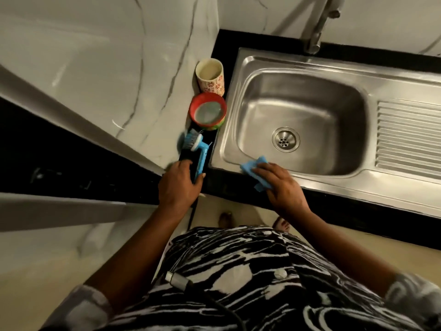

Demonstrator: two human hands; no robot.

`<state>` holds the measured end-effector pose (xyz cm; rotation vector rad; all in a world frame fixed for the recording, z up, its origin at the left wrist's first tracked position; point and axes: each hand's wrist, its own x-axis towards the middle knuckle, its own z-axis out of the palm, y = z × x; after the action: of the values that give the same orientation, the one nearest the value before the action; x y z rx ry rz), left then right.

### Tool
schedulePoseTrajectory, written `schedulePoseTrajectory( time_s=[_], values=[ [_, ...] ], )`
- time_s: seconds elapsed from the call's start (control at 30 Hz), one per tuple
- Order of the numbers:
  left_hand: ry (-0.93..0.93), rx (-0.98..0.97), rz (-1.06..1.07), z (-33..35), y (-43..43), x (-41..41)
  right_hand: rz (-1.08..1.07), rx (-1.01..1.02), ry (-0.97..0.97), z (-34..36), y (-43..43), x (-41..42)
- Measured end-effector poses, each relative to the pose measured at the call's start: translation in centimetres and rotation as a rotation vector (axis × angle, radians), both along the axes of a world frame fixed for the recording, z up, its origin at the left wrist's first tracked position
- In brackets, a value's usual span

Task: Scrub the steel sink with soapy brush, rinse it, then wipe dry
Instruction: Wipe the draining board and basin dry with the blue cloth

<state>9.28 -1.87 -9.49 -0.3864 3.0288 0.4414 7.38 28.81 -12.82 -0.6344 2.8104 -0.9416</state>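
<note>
Steel sink (310, 91) sits in the black table (346, 209), its basin to the right of the brush. The left hand (179, 185) curls its fingers round the handle of the brush (199, 151). The brush's long axis points away from the person, bristles at the far end, just left of the sink rim. The right hand (279, 185) presses a blue cloth (253, 164) with flat fingers on the sink's near left corner. To scrub, I think the brush must go right.
</note>
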Motion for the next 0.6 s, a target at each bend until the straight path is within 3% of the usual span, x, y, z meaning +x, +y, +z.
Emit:
schedulePoseTrajectory(
  time_s=[0.13,0.27,0.6],
  values=[
    [-0.053,-0.032,0.016,0.7,0.6,-0.9,0.250,0.151,0.176,-1.5,2.4,2.3],
    [-0.073,-0.005,-0.003,0.4,0.4,-1.4,0.467,0.439,0.170,-2.1,3.2,3.0],
    [0.020,0.249,0.058,1.6,-0.2,-0.6,0.573,0.432,0.248,-2.5,-7.2,0.1]
  ],
)
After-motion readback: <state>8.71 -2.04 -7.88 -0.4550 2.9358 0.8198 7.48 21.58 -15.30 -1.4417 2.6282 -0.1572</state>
